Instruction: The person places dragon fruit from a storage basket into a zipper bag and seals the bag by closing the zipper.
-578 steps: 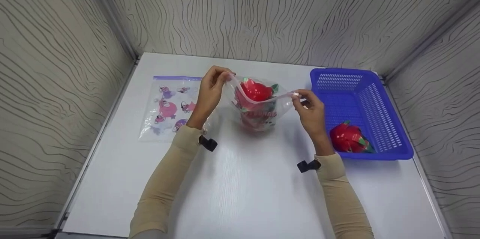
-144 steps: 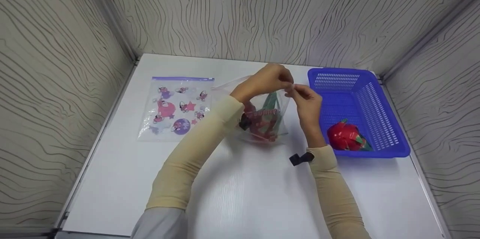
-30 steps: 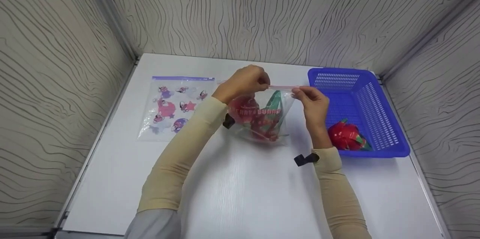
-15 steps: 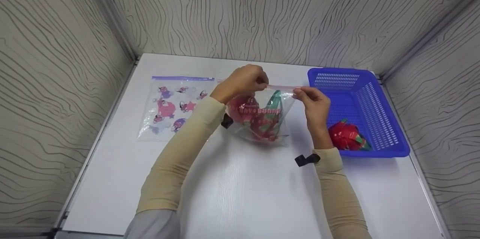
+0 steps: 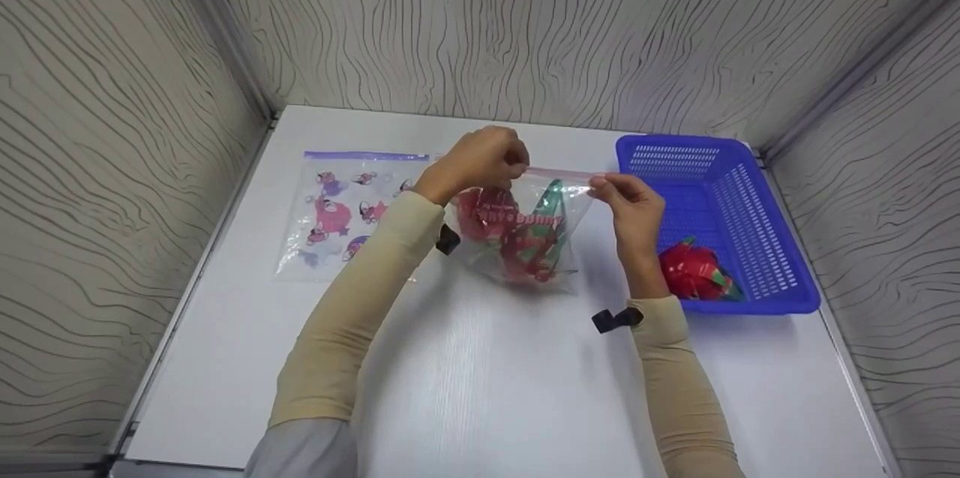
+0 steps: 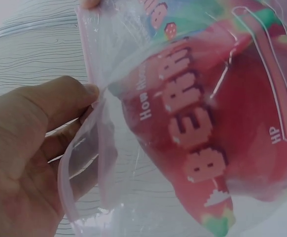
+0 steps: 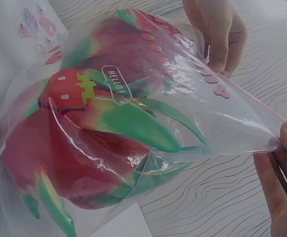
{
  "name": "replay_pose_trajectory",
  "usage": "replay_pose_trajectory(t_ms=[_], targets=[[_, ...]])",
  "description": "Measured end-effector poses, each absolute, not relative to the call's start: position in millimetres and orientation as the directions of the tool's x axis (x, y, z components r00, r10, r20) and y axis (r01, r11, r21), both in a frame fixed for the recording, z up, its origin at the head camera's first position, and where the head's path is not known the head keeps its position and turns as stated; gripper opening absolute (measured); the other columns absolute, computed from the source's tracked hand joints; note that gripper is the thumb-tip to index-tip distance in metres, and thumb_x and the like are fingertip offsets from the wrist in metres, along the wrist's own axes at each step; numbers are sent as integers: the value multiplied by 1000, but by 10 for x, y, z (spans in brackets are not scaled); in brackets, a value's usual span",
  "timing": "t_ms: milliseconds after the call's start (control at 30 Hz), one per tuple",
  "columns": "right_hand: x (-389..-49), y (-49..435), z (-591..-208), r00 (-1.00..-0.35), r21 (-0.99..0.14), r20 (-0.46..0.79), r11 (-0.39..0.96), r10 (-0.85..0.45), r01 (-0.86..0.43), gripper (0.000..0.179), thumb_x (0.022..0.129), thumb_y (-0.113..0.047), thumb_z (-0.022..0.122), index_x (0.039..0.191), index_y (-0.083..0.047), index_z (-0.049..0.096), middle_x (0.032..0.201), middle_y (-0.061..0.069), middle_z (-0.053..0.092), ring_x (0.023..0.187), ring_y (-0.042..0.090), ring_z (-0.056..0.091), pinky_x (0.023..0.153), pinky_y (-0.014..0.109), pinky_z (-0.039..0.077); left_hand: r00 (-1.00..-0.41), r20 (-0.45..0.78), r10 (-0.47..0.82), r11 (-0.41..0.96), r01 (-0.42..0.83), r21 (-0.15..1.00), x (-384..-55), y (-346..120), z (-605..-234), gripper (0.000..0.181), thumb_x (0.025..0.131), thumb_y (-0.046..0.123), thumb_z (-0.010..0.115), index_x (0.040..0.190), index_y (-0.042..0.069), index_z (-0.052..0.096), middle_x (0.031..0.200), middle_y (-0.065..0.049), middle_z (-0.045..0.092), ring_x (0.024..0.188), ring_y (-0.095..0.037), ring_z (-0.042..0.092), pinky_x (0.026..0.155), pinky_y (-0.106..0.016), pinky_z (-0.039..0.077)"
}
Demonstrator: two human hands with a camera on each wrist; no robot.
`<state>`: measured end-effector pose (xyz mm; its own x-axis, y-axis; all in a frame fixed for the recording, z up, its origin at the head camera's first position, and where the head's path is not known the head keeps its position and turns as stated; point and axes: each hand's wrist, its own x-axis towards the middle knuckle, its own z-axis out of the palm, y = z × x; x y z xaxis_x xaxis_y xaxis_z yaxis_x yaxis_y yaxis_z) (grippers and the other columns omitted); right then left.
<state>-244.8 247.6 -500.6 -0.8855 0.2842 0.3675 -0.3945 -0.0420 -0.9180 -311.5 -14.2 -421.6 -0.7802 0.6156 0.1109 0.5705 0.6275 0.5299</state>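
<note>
Near the middle of the table, a clear zip bag [image 5: 551, 211] with a pink top strip and "Berry Bunny" print holds red-and-green dragon fruits [image 7: 79, 158], at least two by the look of it. My left hand [image 5: 480, 159] pinches the strip between thumb and fingers, part way along. At the bag's upper right corner, my right hand [image 5: 636, 215] pinches the end of the strip. Between the hands the strip runs straight. In the left wrist view the strip's two sides part into a loop beyond the left thumb [image 6: 67, 98]. The left sleeve hides part of a second bag.
A second zip bag [image 5: 330, 215], with cartoon print and a purple slider strip, lies flat at the left. On the right stands a blue plastic basket [image 5: 799, 298] with one dragon fruit [image 5: 694, 272] inside. Patterned panels [image 5: 480, 28] enclose the white table [image 5: 487, 388].
Earlier the bag's mouth was held wide apart. Later both hands met at its right corner. Since then my left hand has moved left along the strip, slightly more in the last second.
</note>
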Motion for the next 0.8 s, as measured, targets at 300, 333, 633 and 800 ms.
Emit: replay_pose_trajectory(t_ms=[300, 333, 633, 800], targets=[[-2454, 2494, -5010, -890, -915, 355, -88, 285, -393, 14, 96, 8, 72, 104, 19, 71, 90, 2, 80, 85, 14, 78, 83, 30, 66, -783, 103, 613, 643, 571, 511, -3148, -176, -4226, 21, 101, 20, 67, 113, 9, 81, 107, -5, 77, 94, -19, 68, 87, -39, 60], [-2450, 2494, -5010, -891, -916, 355, -87, 284, -393, 15, 96, 7, 72, 104, 19, 71, 90, 2, 80, 85, 15, 78, 83, 30, 65, -784, 101, 613, 643, 569, 513, -3147, -182, -4224, 21, 101, 20, 68, 113, 9, 81, 107, -5, 76, 94, -20, 68, 87, -39, 59], [-2450, 2496, -5003, -892, -921, 351, -67, 285, -384, 16, 97, 6, 72, 105, 20, 70, 90, 1, 80, 84, 14, 77, 84, 28, 65, -783, 104, 613, 631, 564, 533, -3145, -242, -4197, 20, 101, 20, 69, 114, 8, 80, 109, -7, 75, 96, -21, 68, 89, -38, 58], [-2454, 2514, -5006, -891, -921, 349, -67, 290, -383, 13, 97, 5, 72, 104, 16, 72, 91, 1, 80, 84, 15, 76, 83, 28, 65, -773, 124, 623, 616, 582, 531, -3167, -284, -4201, 20, 100, 17, 69, 112, 6, 80, 110, -8, 75, 97, -22, 68, 90, -39, 58]])
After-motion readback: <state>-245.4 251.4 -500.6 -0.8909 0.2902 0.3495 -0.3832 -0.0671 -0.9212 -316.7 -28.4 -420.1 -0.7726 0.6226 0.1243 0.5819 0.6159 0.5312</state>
